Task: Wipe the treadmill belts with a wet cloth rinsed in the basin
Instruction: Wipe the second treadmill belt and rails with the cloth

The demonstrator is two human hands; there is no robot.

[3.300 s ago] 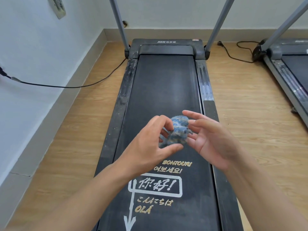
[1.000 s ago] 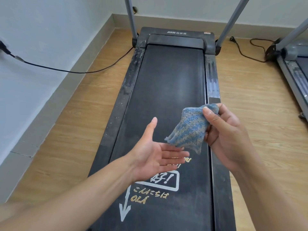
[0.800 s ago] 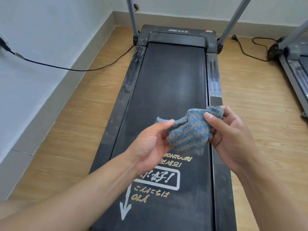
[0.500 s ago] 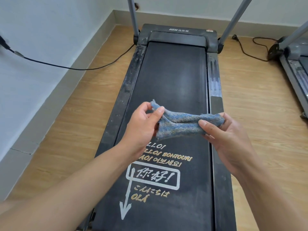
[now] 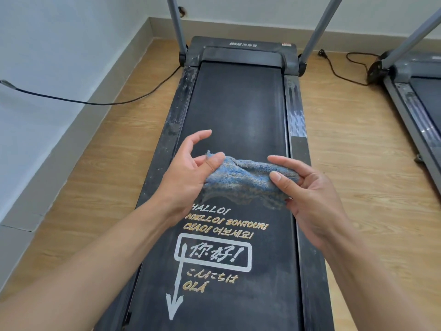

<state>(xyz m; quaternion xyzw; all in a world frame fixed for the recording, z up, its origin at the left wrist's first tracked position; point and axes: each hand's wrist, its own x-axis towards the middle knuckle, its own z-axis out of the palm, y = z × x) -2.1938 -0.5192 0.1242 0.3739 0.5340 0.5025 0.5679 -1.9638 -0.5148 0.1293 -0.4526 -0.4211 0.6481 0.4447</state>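
Left hand has the left end of the blue cloth pinched between thumb and curled fingers, with the index finger sticking out loose. Right hand grips the right end the same way, thumb on top. So the cloth hangs spread between the two hands, above the middle of the treadmill belt, just far of the printed greetings. As far as I can tell it isn't touching the belt yet.

My read: it's being opened out before the first wipe, and none of the belt looks wiped.

Stuff that could go sideways from here:
- Both grips are only fingertip pinches on the ends. If the cloth is heavy with water, one end could slip and it lands in a wad.
- The belt may slide under a hard push, so the stroke would skid instead of scrubbing.
- The side rails look really grimy, so straying over the edge would drag that dirt back onto the belt.
- A dripping cloth up at the far end means water around the motor cover, and the power cord runs off to the left there.

Basin isn't in view. The second treadmill sits off to the right, untouched.
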